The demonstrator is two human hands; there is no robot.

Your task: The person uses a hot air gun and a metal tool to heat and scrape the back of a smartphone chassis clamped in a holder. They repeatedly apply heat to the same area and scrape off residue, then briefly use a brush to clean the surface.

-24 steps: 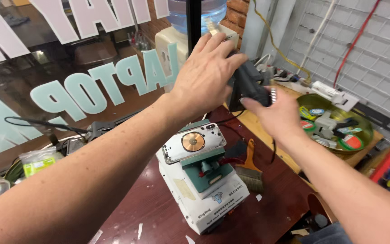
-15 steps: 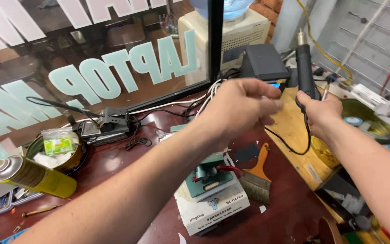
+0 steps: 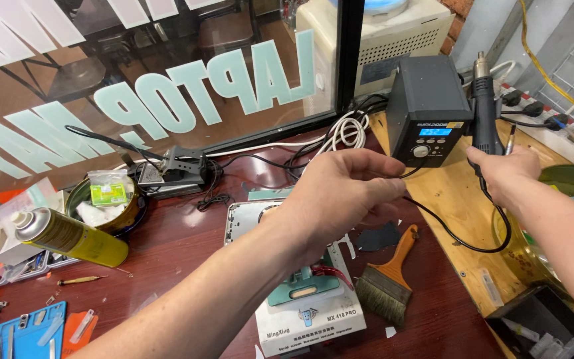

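My right hand (image 3: 503, 171) grips the black hot-air handle (image 3: 485, 106), held upright beside the black station box (image 3: 428, 110) with its lit blue display. A black cord (image 3: 456, 236) loops down from the handle and runs left to my left hand (image 3: 343, 193), which pinches it between thumb and fingers above the middle of the bench. Under my left forearm lies a silver device back (image 3: 240, 219) clamped on a green holder (image 3: 303, 289) atop a white box (image 3: 313, 322).
A wooden-handled brush (image 3: 388, 276) lies right of the white box. A yellow spray can (image 3: 68, 236) and a round tin (image 3: 104, 203) sit at left, a blue tool mat (image 3: 14, 329) at bottom left. White cables (image 3: 347, 133) coil behind; a glass pane stands at the back.
Both hands dropped from near the glass and moved apart. My right hand carried the handle right beside the station; my left now pinches the cord. The view tilted down.
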